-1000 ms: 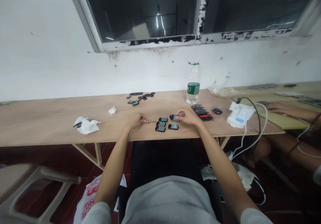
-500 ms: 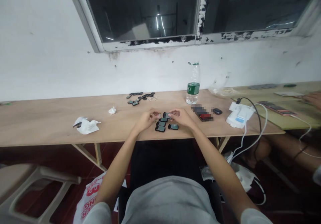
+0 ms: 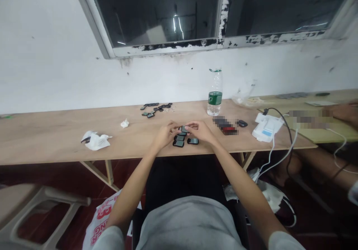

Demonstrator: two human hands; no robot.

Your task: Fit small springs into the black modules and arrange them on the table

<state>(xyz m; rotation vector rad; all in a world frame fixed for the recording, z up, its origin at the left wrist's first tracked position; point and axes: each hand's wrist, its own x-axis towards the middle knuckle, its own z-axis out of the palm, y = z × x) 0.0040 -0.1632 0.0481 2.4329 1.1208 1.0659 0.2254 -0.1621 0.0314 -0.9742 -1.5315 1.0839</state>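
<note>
We find one small black device [image 3: 183, 129] with a pale teal face pinched between both hands, over the middle of the wooden desk [image 3: 56, 140]; we cannot tell whether it clears the desk top. The left hand [image 3: 166, 135] comes in from the left of the device, its fingers [image 3: 175, 126] closed on the near end. The right hand [image 3: 200, 132] comes in from the right, its fingers [image 3: 190, 127] closed on the other end, so the two sets nearly meet.

Just toward the person from the device lie two similar devices [image 3: 179, 140], stacked or overlapping, and a third matching device [image 3: 192, 141] sits just right of them. Beyond the device, near the wall, is a loose cluster of small dark parts [image 3: 156, 108]. To its left we note a crumpled tissue [image 3: 125, 123], and farther left a larger crumpled white paper [image 3: 93, 137].

To the right of the device stand a clear water bottle [image 3: 214, 93] with a green label, then a blurred phone [image 3: 225, 125] and a small black oval object [image 3: 242, 123]. Farther right is a white charging unit [image 3: 267, 128] with white and black cables [image 3: 291, 145] running over the desk edge. Well right of the device, a co-worker's hand [image 3: 345, 112] rests on a pale green board [image 3: 335, 134].
</note>
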